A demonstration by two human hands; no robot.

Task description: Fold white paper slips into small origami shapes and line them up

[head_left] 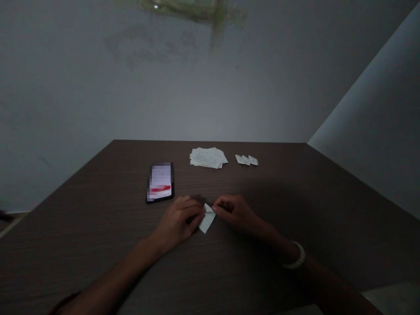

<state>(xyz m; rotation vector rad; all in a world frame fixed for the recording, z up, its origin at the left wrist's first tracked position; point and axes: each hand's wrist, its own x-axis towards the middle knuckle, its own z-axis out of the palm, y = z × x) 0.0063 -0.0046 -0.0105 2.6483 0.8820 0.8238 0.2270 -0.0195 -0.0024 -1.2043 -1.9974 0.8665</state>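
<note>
A small piece of white paper (206,222) with a crease across its upper part lies on the dark wooden table between my hands. My left hand (182,217) grips its left edge between thumb and fingers. On the other side, the thumb and forefinger of my right hand (233,211) pinch the paper's right corner. Faint print seems to cover the sheet, too small to read. Beyond my hands lies a loose stack of similar printed papers (207,158). To its right, several small folded papers (246,160) overlap in a row.
A phone (160,181) with a lit, blurred screen lies left of the stack, just beyond my left hand. The table (98,236) meets a stained grey wall (210,96) at its far edge. Another wall (377,131) runs along the right side.
</note>
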